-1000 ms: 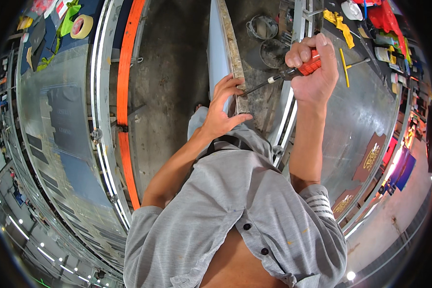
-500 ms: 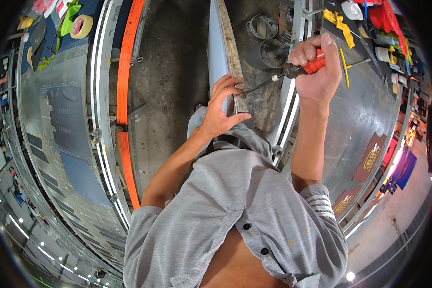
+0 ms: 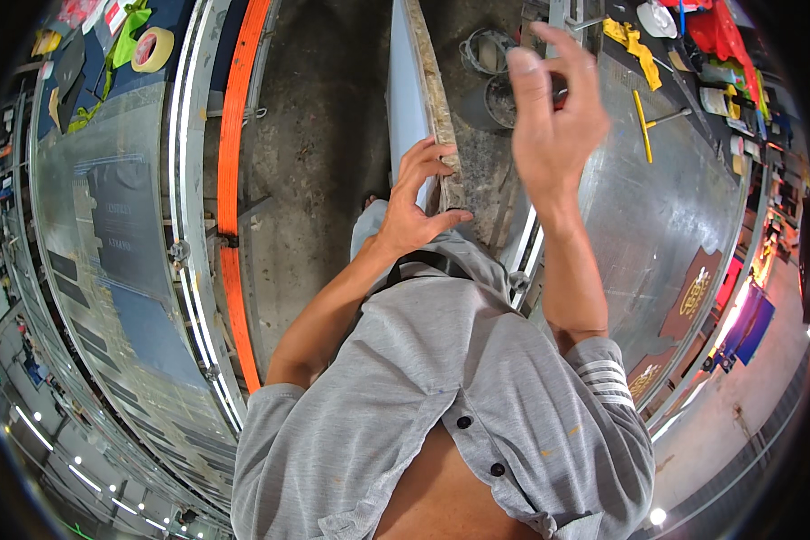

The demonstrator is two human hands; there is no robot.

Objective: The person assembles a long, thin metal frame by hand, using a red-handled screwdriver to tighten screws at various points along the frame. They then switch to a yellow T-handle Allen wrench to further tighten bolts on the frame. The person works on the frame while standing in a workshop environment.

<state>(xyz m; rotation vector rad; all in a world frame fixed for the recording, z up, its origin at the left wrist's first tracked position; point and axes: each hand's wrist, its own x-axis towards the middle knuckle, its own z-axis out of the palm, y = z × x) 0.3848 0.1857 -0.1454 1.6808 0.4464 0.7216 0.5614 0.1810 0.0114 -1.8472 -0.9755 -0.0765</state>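
Observation:
My left hand (image 3: 416,191) is curled over the near end of an upright panel (image 3: 401,99), its fingers over the rough tan edge and its thumb stretched to the right. The panel has a pale smooth face on its left side. My right hand (image 3: 562,126) is raised to the right of the panel, slightly blurred, with thumb and forefinger apart. A bit of a red and black screwdriver handle (image 3: 561,94) shows in the gap between them. The rest of that tool is hidden behind the hand, and so are the other fingers.
Black buckets (image 3: 490,106) stand on the floor past the panel. A metal-topped bench (image 3: 639,216) on the right carries a yellow T-handled tool (image 3: 643,126), yellow cloth (image 3: 634,52) and red material. An orange strip (image 3: 232,180) runs along the left bench, where a tape roll (image 3: 153,49) sits.
My right hand has moved left and turned, its thumb and forefinger parting; the screwdriver shaft has gone from sight. My left hand stays on the panel.

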